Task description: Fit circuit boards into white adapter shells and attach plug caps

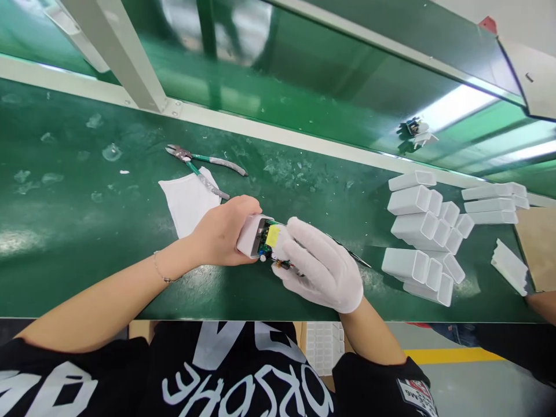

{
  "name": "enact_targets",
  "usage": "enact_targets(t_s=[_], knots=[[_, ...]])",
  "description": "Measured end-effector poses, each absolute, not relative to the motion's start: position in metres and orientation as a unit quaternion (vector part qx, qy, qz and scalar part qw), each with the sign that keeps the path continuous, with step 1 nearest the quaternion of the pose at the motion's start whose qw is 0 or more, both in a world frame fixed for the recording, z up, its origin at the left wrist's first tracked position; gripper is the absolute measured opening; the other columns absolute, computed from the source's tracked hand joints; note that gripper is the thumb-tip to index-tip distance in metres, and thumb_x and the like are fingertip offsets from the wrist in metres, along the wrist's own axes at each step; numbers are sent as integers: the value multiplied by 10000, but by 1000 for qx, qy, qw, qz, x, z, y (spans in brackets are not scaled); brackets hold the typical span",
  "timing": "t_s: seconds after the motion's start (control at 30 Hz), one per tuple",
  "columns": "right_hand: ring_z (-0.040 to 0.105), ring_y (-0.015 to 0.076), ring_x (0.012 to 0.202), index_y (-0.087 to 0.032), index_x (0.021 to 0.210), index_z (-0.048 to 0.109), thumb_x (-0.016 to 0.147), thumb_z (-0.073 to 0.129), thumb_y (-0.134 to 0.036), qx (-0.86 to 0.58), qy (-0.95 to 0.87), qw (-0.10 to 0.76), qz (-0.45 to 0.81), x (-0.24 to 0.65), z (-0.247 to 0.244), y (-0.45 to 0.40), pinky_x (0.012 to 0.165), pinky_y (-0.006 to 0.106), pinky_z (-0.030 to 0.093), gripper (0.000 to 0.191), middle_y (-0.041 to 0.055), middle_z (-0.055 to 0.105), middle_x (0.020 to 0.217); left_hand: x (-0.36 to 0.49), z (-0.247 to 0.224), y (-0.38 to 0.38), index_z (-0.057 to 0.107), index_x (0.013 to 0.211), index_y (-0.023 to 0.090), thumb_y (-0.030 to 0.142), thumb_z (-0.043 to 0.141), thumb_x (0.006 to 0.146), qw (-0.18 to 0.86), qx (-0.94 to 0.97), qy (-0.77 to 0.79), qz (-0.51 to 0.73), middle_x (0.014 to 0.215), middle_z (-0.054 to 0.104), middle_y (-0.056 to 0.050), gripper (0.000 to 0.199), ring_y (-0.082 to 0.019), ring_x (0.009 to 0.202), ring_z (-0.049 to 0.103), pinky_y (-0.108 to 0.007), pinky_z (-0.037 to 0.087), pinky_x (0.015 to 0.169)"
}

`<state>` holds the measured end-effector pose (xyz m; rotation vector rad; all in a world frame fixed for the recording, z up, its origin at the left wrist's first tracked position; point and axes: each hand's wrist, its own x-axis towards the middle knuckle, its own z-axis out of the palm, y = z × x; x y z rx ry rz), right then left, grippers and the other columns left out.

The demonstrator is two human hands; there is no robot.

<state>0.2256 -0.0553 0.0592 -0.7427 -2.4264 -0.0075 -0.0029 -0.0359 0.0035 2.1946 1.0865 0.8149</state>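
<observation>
My bare left hand (226,231) is wrapped round a white plastic housing (249,236), its open end turned to the right. At that opening sits a green circuit board (266,243) with a yellow-wrapped component (272,236) on it, partly inside the housing. My right hand (324,263), in a white glove, closes on the board's outer end from the right; its fingers cover much of the board. Below the fingers, small parts and a bit of red wire show. Cutting pliers (204,162) with green handles lie beyond my left hand, partly on a white cloth (189,200).
Several empty white housings (406,263) lie in stacks at the right, with more (489,211) behind. A thin dark pointed tool (354,255) lies beyond my right hand. Another circuit board (414,130) rests on the back shelf. A person's arm (542,304) reaches in at the right edge.
</observation>
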Motion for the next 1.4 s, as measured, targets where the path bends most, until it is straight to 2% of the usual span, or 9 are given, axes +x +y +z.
enact_targets(t_s=[0.27, 0.57, 0.73, 0.87, 1.03, 1.2, 1.4], knots=[[711, 226, 1031, -178, 1087, 658, 902, 635, -184, -296, -909, 293, 16, 223, 56, -59, 923, 356, 633, 187, 112, 717, 1125, -4, -1, -36, 390, 1199, 228, 365, 737, 696, 273, 826, 392, 300, 1191, 612, -115, 626, -288, 1069, 665, -404, 567, 822], [716, 221, 918, -175, 1038, 639, 893, 622, -162, -291, -917, 274, -4, 219, 60, -57, 797, 322, 651, 146, 100, 711, 991, -2, -2, -38, 383, 1209, 222, 383, 714, 715, 261, 829, 374, 322, 1175, 616, -126, 616, -290, 1023, 675, -394, 561, 771], [709, 219, 957, -202, 1048, 652, 888, 631, -165, -306, -910, 280, 1, 219, 61, -59, 803, 325, 652, 165, 90, 706, 1044, -1, -3, -38, 349, 1214, 237, 388, 700, 735, 258, 827, 361, 345, 1147, 613, -110, 613, -267, 999, 676, -368, 556, 745], [706, 201, 957, -212, 1044, 659, 902, 627, -192, -304, -909, 285, -14, 219, 61, -61, 758, 285, 650, 147, 81, 711, 1047, -1, -2, -39, 373, 1186, 236, 395, 720, 721, 278, 816, 371, 345, 1145, 614, -111, 602, -260, 982, 674, -360, 554, 734], [704, 210, 937, -201, 1007, 656, 902, 607, -194, -303, -910, 282, -28, 217, 63, -62, 802, 343, 654, 116, 83, 712, 1003, 0, 0, -39, 412, 1141, 228, 405, 759, 671, 304, 806, 399, 313, 1120, 628, -110, 610, -268, 966, 670, -369, 550, 742], [710, 192, 906, -178, 1032, 624, 893, 605, -158, -300, -907, 294, -14, 216, 65, -62, 767, 303, 654, 141, 86, 721, 991, 0, -1, -40, 383, 1167, 225, 405, 739, 704, 283, 815, 381, 333, 1145, 620, -124, 611, -274, 988, 671, -382, 558, 764], [697, 212, 997, -209, 1054, 661, 850, 674, -161, -306, -904, 298, 0, 219, 60, -65, 836, 319, 640, 211, 80, 707, 1055, 1, 2, -40, 419, 1145, 220, 417, 761, 680, 296, 814, 396, 306, 1143, 629, -119, 610, -282, 1007, 668, -400, 565, 806]])
